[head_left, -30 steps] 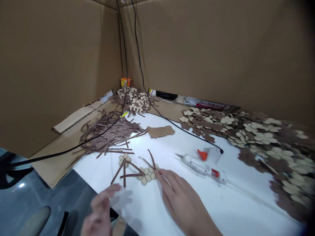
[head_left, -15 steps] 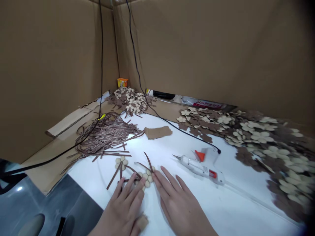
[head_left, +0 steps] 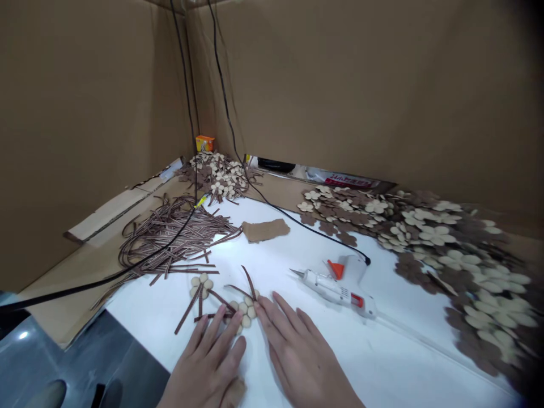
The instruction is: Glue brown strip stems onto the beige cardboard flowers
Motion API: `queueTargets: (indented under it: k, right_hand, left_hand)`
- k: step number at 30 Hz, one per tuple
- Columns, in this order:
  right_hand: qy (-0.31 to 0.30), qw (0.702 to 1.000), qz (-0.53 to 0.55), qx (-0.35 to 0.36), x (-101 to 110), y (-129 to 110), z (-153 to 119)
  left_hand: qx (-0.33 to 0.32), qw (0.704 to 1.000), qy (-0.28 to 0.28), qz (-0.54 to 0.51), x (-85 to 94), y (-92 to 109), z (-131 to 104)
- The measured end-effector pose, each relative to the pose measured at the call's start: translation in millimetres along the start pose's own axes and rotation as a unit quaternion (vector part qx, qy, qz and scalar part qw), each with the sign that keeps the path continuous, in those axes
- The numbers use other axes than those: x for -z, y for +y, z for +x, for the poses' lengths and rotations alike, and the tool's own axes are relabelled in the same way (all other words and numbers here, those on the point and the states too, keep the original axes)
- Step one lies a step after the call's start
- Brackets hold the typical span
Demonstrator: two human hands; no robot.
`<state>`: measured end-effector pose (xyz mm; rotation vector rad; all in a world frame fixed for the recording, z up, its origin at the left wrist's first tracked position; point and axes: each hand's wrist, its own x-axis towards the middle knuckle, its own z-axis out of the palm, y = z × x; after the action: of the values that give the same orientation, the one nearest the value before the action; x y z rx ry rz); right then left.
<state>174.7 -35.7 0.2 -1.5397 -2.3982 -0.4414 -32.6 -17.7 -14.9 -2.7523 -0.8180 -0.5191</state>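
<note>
My left hand lies with its fingers stretched out over a cream felt flower that has brown strips, its fingertips touching the petals and a strip. Under its thumb side a small tan piece shows in part. My right hand rests flat on the white surface, fingers extended, with its fingertips at the flower's right edge. Two thin brown strips stick up behind that flower. Just left of it lies another cream flower with brown strips across it.
A white glue gun with a clear stick and black cord lies to the right. Piles of brown strips and of cream and brown flowers spread around. A tan cardboard scrap sits ahead. Cardboard walls enclose the back.
The whole view has shifted slightly, so things appear farther left. Both hands stay at the same flower, with the left fingers drawn a little towards me.
</note>
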Motion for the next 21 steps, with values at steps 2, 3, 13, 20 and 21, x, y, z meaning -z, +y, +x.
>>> queueTargets:
  k: [2,3,13,20,21]
  right_hand:
    - [-0.001,1.0,0.005,-0.012,-2,-2,-1]
    - [-0.005,1.0,0.005,-0.013,-3,-2,-1]
    - [0.005,0.999,-0.03,0.029,-4,6,-3]
    - [0.07,0.997,-0.026,0.011,-24,6,-8]
    - [0.075,0.997,-0.025,0.009,-26,7,-8]
  left_hand:
    - [-0.006,1.0,0.02,0.022,-1.2,-1,1]
    - [-0.007,0.999,0.026,0.028,-1.5,-1,1]
    - [0.0,0.992,0.089,0.085,-8.4,-5,4]
    - [0.02,0.99,0.131,0.057,-34.8,-3,-4]
    - [0.037,0.988,0.14,0.048,-42.0,-2,-6]
